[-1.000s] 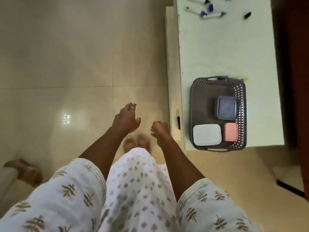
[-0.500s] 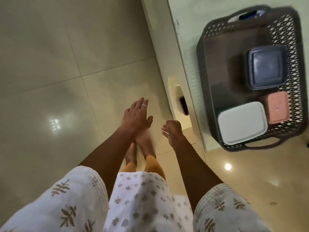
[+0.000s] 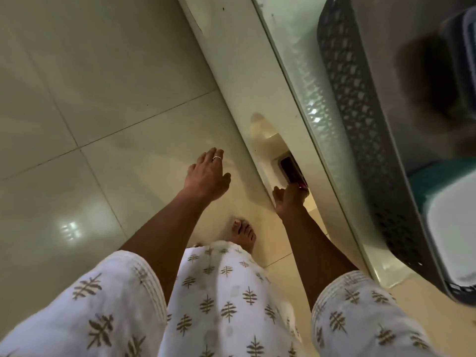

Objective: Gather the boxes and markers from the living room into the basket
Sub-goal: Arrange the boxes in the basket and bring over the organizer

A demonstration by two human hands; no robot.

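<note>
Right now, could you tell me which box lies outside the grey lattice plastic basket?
The dark red box in the white table's side recess, beside the right hand; the white-lidded box and blue-lidded box sit inside the grey lattice plastic basket.

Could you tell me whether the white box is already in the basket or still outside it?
In. The white box lies inside the dark lattice basket, within its wall at the near end, on the table.

Home interior: glossy tiled floor (image 3: pixel 77 99), white table (image 3: pixel 296 81), barefoot person.
</note>
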